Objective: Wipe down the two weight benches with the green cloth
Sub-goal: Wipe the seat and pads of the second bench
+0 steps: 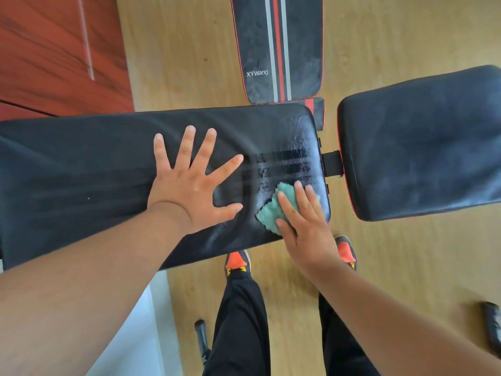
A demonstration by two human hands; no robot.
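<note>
Seen from above, a person leans over a long black padded bench pad (81, 172). The left hand (189, 180) lies flat on the pad with fingers spread wide, holding nothing. The right hand (303, 221) presses flat on a green cloth (273, 210) near the pad's right end, beside dusty streaks. A second black pad (423, 142) sits to the right, joined by a bracket. A striped bench pad (279, 47) marked "XYWang" lies beyond on the wooden floor (406, 267).
</note>
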